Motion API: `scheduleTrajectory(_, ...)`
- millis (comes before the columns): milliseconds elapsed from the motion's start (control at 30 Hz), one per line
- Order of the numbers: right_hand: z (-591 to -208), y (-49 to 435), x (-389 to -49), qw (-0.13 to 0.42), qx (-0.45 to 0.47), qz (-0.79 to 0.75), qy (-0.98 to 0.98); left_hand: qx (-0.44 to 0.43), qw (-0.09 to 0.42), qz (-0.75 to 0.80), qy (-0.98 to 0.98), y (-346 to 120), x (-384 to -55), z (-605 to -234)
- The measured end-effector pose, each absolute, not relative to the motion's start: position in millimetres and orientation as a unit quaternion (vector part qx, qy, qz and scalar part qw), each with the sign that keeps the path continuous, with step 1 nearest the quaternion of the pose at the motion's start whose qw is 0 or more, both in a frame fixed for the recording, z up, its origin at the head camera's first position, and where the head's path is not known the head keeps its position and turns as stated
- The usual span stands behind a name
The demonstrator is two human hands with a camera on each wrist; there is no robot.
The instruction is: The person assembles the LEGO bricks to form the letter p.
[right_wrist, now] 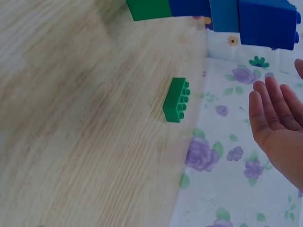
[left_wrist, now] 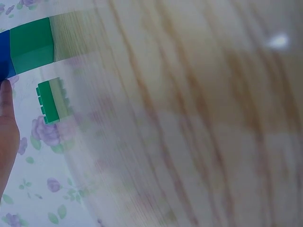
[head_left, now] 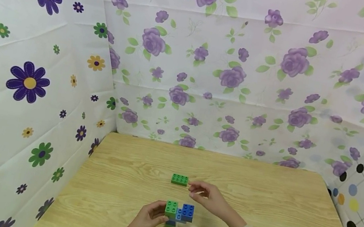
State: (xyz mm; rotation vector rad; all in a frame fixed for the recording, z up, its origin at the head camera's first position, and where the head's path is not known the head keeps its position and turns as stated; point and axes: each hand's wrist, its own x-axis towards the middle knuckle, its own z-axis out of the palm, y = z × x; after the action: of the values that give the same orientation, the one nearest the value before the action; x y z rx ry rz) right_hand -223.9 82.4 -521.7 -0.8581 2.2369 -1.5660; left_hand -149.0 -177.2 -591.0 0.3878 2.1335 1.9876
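Green brick [head_left: 179, 180], nearer the table's far edge [head_left: 249, 163] than the stack [head_left: 179, 214], wants a side pinch: right grip [head_left: 210, 198] empty, loosely spread; left grip [head_left: 145, 218] apparently pinching the stack.

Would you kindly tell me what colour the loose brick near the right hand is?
The loose brick is green, clearest in the right wrist view.

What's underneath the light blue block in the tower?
Under the light blue block is a dark blue block, and below that a green block at the bottom. Any bumps where they join can't be seen, because the blocks cover them.
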Motion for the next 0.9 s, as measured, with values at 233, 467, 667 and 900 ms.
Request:
scheduleTrajectory(233, -528.2, 75.2, -244.8, 0.123, -0.302, -0.535, 0.779, 0.131, 0.098, 0.672, 0.722, -177.9, -149.8, -593.8)
scheduleTrajectory(467, -537.4, 67.4, -262.6, 0.132, -0.291, -0.555, 0.768, 0.123, 0.104, 0.669, 0.726, -177.7, -150.4, -593.5)
scheduleTrajectory(667, -552.4, 62.2, -276.5, 0.139, -0.259, -0.572, 0.766, 0.115, 0.109, 0.67, 0.725, -177.3, -151.3, -592.9)
scheduleTrajectory(900, -570.3, 50.6, -288.0, 0.14, -0.234, -0.577, 0.77, 0.112, 0.113, 0.672, 0.724, -178.3, -150.6, -593.7)
